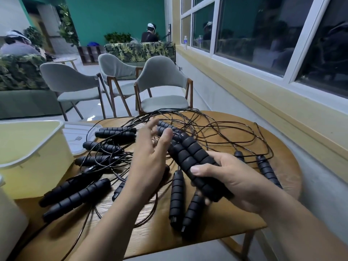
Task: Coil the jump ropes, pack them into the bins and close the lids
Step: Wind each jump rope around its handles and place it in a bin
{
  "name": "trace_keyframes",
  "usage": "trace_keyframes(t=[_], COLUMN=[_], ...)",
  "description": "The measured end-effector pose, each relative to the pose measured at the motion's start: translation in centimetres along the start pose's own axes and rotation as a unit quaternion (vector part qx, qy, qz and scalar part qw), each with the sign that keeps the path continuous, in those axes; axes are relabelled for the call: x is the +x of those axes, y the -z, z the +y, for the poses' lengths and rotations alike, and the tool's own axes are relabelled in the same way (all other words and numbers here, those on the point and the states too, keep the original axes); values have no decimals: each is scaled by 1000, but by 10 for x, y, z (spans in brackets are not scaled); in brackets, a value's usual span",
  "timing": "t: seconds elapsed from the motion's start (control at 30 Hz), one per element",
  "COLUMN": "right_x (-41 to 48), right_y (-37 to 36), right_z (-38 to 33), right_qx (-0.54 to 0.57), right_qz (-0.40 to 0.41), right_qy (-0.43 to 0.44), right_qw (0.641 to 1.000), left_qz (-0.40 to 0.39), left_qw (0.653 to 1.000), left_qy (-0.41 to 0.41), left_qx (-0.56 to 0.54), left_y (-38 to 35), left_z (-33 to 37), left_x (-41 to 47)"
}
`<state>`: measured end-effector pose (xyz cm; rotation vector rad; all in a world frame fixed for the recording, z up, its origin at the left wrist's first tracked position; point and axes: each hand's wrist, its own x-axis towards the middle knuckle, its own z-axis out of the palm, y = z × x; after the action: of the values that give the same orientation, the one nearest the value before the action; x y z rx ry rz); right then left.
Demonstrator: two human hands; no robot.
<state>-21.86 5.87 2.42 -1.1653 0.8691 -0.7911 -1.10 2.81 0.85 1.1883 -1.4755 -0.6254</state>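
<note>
My right hand [231,178] grips two black, ribbed handles [190,153]; my left hand [150,153] hovers open beside those handles.

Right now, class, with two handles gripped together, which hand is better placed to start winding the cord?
The left hand: it is free, fingers spread, above the loose cords. The right hand grips the paired handles, so it would likely just anchor them.

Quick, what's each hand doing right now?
Left hand: open, fingers spread, holding nothing.
Right hand: closed round black jump-rope handles.
</note>
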Motion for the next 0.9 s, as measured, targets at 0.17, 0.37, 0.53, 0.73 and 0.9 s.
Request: trace_keyframes(t=[0.17,0.37,0.53,0.73,0.9], right_x=[-9,-9,-3,-1,6], right_y=[21,24,9,-5,-8], right_z=[-13,-17,-23,-40,-33], right_qx=[-26,47,77,-16,-80], right_qz=[-154,-261,-286,-102,41], right_qy=[-26,19,101,217,233], right_qw=[987,964,950,971,968], left_qz=[-46,-77,-29,-69,-160], left_qw=[984,979,963,994,965], left_qy=[-171,-65,30,-64,-85], left_qx=[5,-178,-266,-50,191], left_y=[6,-5,-21,-36,-22], left_z=[9,24,44,22,26], left_x=[5,2,-9,-10,-2])
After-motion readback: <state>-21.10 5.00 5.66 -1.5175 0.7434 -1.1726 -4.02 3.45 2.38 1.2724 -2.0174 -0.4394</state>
